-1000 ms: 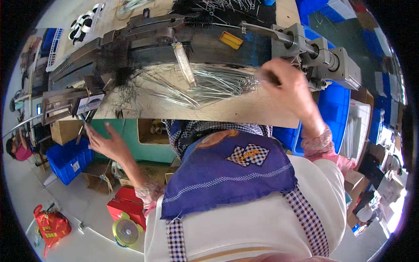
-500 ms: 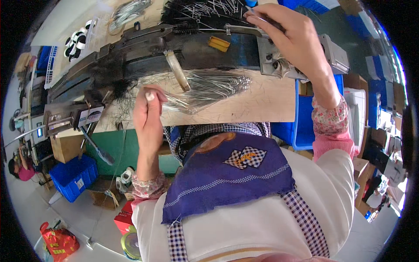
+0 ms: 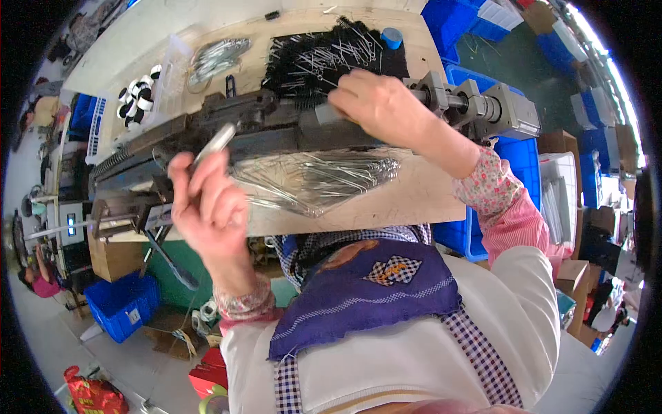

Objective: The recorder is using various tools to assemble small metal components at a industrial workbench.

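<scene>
My left hand (image 3: pixel 214 207), smeared by motion, has its curled fingers about the lower end of a pale metal lever (image 3: pixel 219 140) on the long dark machine (image 3: pixel 269 143). Over the machine's right part is my right hand (image 3: pixel 383 109), its fingers pressed together and pointing left. What they pinch is hidden; a grey plate (image 3: pixel 329 114) shows by the fingertips. Beyond that hand, a heap of black-bristled wire brushes (image 3: pixel 324 58) lies on a dark mat. On the near side of the machine, a bundle of bent silver wires (image 3: pixel 345 181) rests on the wooden tabletop (image 3: pixel 414 200).
A motor unit (image 3: pixel 510 114) with round shaft fittings stands at the machine's right end. Black-and-white rolls (image 3: pixel 138 100) sit beside a clear plastic tray (image 3: pixel 174 72) at far left. A small blue cap (image 3: pixel 392 37) is behind the brushes. Blue bins (image 3: pixel 476 234) stand right of the table.
My left hand has left the wires for the lever, which now leans further left. My right hand has come down and left from the upper right, over the machine. The view has shifted.
</scene>
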`<action>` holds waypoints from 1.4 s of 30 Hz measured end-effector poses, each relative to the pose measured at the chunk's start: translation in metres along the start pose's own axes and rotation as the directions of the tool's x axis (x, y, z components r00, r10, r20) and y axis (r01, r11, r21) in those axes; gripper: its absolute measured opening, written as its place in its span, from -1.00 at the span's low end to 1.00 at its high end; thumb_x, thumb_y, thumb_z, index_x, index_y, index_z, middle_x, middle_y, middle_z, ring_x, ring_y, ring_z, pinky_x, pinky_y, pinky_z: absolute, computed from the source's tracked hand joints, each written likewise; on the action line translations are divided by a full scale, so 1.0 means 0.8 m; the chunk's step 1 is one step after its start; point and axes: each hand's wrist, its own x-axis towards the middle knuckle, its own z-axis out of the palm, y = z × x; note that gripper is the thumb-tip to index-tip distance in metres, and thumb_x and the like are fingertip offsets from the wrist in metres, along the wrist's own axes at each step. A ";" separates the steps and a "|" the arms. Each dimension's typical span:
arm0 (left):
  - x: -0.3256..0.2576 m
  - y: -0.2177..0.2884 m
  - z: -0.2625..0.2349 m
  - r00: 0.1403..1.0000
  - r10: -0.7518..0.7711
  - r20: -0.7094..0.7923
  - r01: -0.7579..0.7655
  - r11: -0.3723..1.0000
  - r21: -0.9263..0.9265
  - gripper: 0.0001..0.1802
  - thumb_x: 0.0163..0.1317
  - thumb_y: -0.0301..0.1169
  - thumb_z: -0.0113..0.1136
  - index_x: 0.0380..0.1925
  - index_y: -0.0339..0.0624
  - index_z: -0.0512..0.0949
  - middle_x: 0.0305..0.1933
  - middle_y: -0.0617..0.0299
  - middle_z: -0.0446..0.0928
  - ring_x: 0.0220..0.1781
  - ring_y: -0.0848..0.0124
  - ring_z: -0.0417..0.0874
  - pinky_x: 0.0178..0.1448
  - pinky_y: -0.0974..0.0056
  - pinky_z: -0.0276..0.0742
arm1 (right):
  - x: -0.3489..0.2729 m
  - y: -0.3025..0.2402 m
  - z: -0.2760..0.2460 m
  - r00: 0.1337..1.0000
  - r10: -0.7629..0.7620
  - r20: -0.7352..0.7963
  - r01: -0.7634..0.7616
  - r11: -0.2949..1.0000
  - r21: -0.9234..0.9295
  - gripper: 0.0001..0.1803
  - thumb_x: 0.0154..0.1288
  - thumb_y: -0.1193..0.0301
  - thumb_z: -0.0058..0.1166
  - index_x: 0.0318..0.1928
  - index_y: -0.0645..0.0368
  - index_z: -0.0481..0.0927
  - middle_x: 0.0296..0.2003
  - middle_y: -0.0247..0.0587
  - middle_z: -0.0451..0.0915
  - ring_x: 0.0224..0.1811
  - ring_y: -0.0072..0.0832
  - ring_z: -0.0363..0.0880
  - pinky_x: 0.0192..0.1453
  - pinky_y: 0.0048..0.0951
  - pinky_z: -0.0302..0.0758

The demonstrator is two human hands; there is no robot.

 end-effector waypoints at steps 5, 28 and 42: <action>-0.048 0.006 -0.050 0.933 0.341 0.116 -0.250 0.383 0.889 -0.67 0.38 -0.22 0.00 -0.08 -0.19 0.60 -0.69 0.45 0.23 -0.74 0.68 0.13 -0.66 0.44 -0.02 | -0.006 0.016 -0.022 0.986 0.132 -0.098 -0.129 0.991 0.041 -0.85 -0.02 0.56 0.01 -0.35 0.18 0.48 -0.41 -0.18 0.48 -0.28 -0.23 0.55 -0.25 -0.27 0.54; 0.064 -0.045 -0.063 0.600 0.382 0.702 -0.258 -0.739 0.622 -0.81 0.28 -0.41 0.10 -0.16 -0.19 0.61 -0.26 0.12 0.59 -0.41 0.39 0.65 -0.38 0.40 0.54 | 0.051 0.025 0.037 0.990 0.042 -0.131 0.022 0.890 0.455 -0.79 0.13 0.43 0.18 -0.19 0.20 0.61 -0.30 -0.17 0.63 -0.26 -0.19 0.61 -0.14 -0.32 0.54; 0.047 -0.060 -0.079 0.937 0.332 -0.103 0.107 0.006 0.994 -0.69 0.23 -0.29 0.18 -0.16 -0.29 0.47 -0.58 0.23 0.48 -0.74 0.55 0.38 -0.68 0.42 0.23 | 0.077 0.007 0.053 0.984 0.176 0.035 -0.174 0.884 0.433 -0.85 0.06 0.42 0.22 -0.34 0.21 0.66 -0.40 -0.11 0.63 -0.30 -0.15 0.60 -0.17 -0.28 0.53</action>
